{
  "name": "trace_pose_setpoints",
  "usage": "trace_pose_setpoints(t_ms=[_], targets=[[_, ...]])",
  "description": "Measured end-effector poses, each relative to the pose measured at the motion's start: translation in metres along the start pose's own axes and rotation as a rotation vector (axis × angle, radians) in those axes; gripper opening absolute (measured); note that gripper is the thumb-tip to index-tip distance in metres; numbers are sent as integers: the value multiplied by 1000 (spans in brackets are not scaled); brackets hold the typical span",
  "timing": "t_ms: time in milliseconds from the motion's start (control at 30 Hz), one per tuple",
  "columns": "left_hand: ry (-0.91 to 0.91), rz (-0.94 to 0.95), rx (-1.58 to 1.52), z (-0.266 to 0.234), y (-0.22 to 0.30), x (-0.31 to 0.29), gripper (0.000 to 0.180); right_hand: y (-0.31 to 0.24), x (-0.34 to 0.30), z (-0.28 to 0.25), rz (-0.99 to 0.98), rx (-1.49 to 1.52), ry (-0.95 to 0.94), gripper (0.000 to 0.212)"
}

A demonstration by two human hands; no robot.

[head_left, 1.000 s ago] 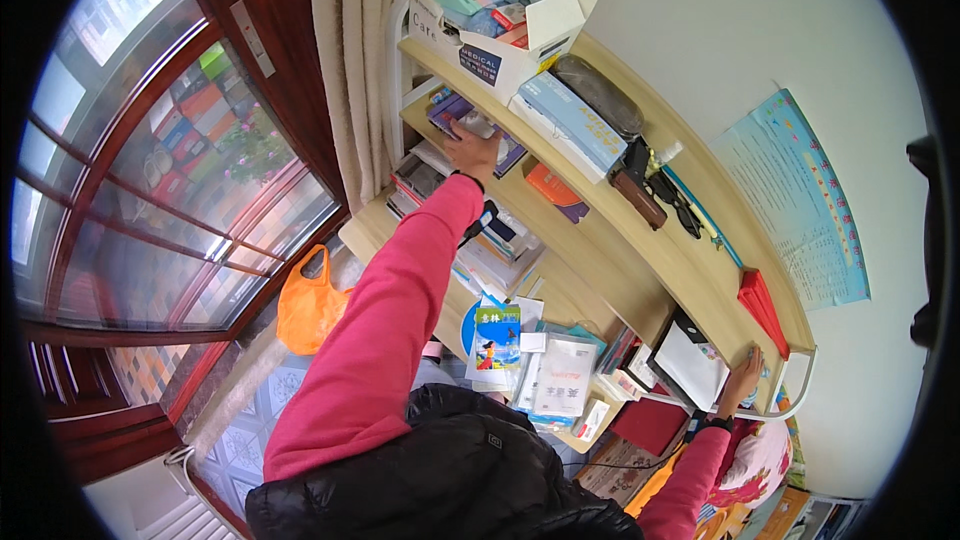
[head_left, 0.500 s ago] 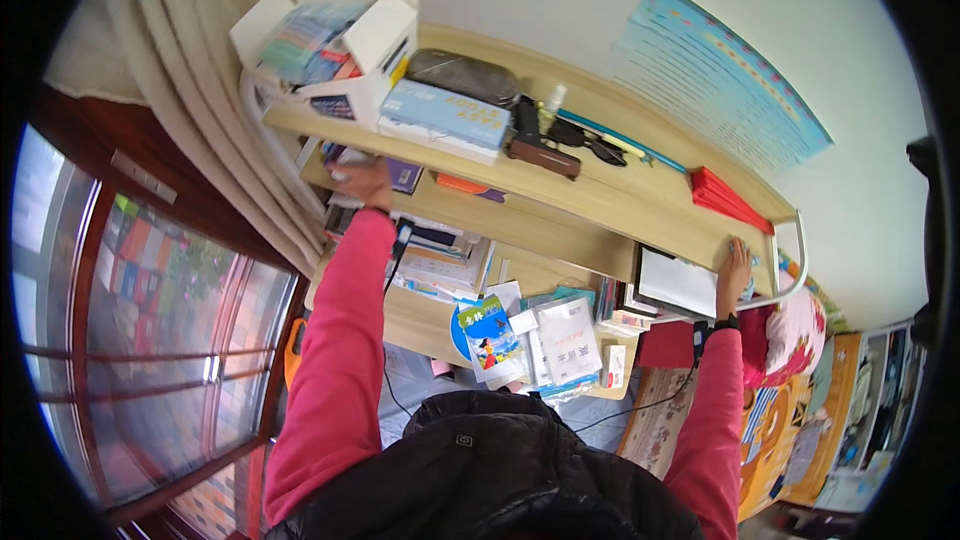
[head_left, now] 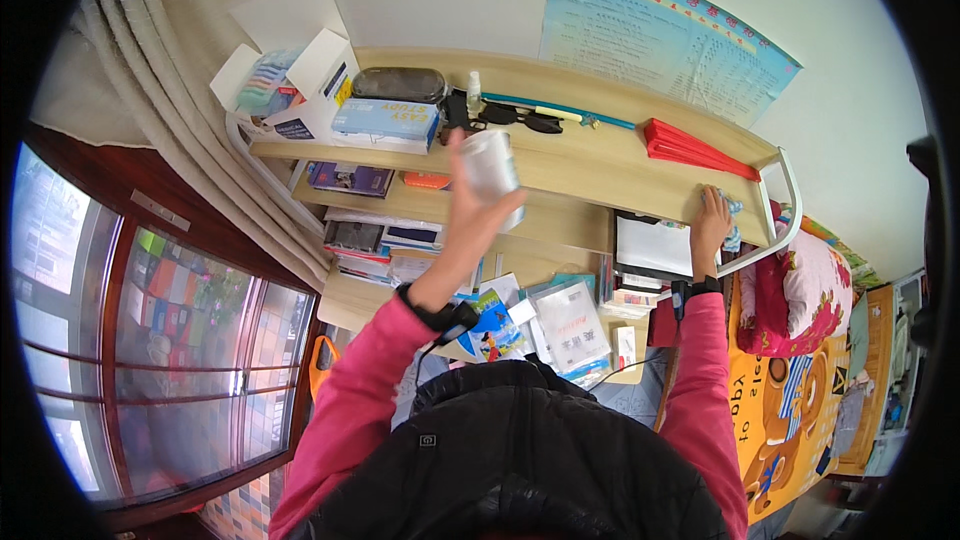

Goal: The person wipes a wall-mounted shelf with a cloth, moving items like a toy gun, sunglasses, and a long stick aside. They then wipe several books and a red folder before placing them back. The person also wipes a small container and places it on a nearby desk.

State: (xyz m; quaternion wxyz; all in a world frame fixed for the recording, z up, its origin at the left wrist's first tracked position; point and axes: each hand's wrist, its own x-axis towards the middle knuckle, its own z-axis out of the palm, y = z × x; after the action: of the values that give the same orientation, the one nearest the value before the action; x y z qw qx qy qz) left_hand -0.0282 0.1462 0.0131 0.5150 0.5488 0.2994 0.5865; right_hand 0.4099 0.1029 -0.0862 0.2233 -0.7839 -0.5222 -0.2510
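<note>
Aloft before a two-tiered shelf, a motion-blurred white cylinder [head_left: 492, 168] is held in the left hand [head_left: 472, 223], fingers along one side and thumb across its lower part. Its long axis leans, the far end tipped slightly left and the near end toward the person's body. The right hand [head_left: 709, 232], well apart to the right, bends over a blue cloth [head_left: 734, 226] at the end of the upper shelf [head_left: 600, 165]; whether it grips the cloth or merely rests on it, one cannot tell.

The cylinder overlaps the upper shelf's front edge in view, so any contact is unclear. Just beyond it lie dark sunglasses [head_left: 525, 118] and a clear spray bottle [head_left: 474, 96]; a light blue box [head_left: 383, 124] sits to its left. Between the hands runs a stretch of pale board, bounded at the back by a red folded object [head_left: 696, 149] and at the right by a white rail [head_left: 784, 212].
</note>
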Motion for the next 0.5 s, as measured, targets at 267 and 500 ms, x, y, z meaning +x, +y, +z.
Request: trace_pose_setpoints(t_ms=[267, 500], targets=[[-301, -705, -1388, 73, -8, 21, 76, -4, -1, -2, 47, 16, 22, 34], [-263, -618, -1276, 90, -5, 1, 74, -7, 5, -6, 19, 197, 56, 31]])
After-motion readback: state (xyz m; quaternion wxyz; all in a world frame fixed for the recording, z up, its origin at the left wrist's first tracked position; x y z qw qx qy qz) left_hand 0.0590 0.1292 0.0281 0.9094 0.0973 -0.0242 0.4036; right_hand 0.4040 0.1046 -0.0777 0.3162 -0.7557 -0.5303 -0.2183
